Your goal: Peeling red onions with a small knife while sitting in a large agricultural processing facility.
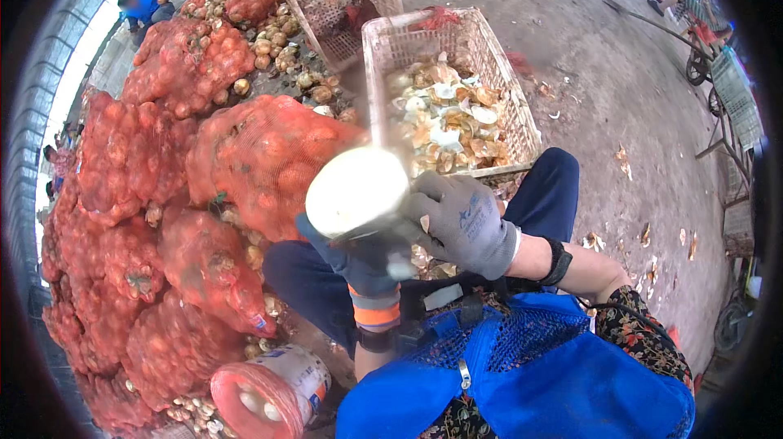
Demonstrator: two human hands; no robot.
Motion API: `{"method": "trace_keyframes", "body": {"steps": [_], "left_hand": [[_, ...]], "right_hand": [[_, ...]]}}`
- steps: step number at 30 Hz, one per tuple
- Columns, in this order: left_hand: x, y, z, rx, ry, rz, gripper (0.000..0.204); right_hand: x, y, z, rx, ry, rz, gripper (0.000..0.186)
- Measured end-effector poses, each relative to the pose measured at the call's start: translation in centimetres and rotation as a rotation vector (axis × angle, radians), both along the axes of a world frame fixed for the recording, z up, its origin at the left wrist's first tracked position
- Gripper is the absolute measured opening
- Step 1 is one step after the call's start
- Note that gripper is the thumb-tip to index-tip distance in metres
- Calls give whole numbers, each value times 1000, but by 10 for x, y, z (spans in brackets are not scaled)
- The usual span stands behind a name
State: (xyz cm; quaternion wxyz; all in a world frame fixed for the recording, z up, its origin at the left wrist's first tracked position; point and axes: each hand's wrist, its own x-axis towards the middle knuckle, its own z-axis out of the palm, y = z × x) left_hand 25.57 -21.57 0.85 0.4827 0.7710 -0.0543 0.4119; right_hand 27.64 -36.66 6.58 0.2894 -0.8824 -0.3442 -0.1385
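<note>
In front of my lap, a large peeled white onion (357,192) is held up, overexposed and partly blurred. My left hand (359,264), in a blue-grey glove with an orange cuff band, is closed round it from below. Just right of the onion, my right hand (466,223) in a grey glove has its fingers curled toward it. A thin dark edge shows under the onion by those fingers; what the right hand grips is hidden. Beyond the hands stands a whitish plastic crate (522,117) with onion skins and scraps (457,117).
Red mesh sacks of onions (269,158) are piled on the left, with loose onions (277,35) behind. A second crate (298,7) stands farther back. A white bucket (302,378) lined with red mesh holds pale onions at lower left. A cart (710,72) stands far right.
</note>
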Motion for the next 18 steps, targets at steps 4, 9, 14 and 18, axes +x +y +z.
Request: {"method": "trace_keyframes", "body": {"steps": [4, 9, 14, 18], "left_hand": [[4, -13, 23, -98, -64, 41, 60], [6, 5, -1, -845, 273, -239, 84], [9, -2, 10, -325, 81, -90, 60], [-2, 9, 5, -27, 57, 0, 52]], "right_hand": [[-8, -1, -9, 242, -21, 102, 18], [10, -7, 14, 350, -123, 17, 16], [9, -3, 18, 296, -125, 40, 16], [-1, -5, 25, 248, 41, 55, 13]]}}
